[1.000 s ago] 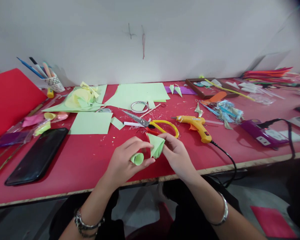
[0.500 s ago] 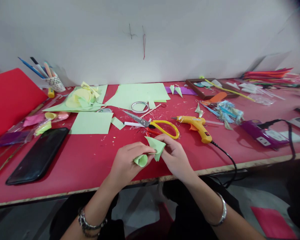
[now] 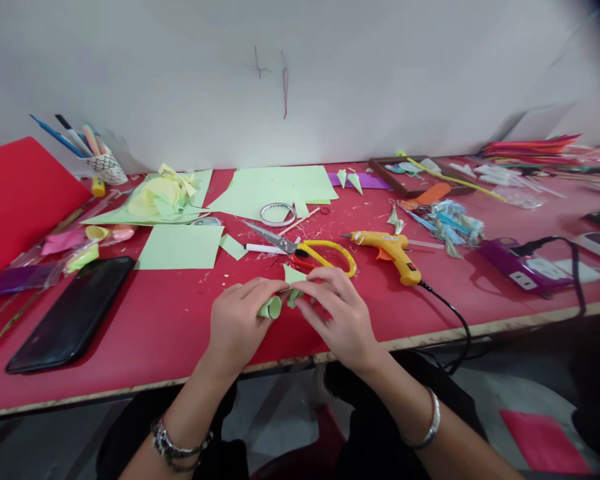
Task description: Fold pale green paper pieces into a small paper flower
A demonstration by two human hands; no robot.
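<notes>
My left hand (image 3: 240, 320) is closed on light green paper, and the open end of a rolled paper tube (image 3: 271, 307) sticks out beside its thumb. Between the two hands shows a pointed flap of green paper (image 3: 293, 275). The fingers of my right hand (image 3: 337, 313) are pinched on the paper's edge at the left fingertips. Whether flap and tube are one piece is hidden by the fingers. Just beyond the hands lie yellow-handled scissors (image 3: 325, 252) with open blades and a white pen (image 3: 265, 249).
A yellow hot glue gun (image 3: 387, 250) lies to the right, its cord running off the edge. A black phone (image 3: 73, 313) is at left. Green sheets (image 3: 180, 247), a tape roll (image 3: 278, 214), two small paper cones (image 3: 354, 182) and a purple power strip (image 3: 527, 267) are farther back.
Both hands have shifted slightly left. My right fingers have moved in over the flap, which now shows less and looks more folded. The tube stays in my left hand.
</notes>
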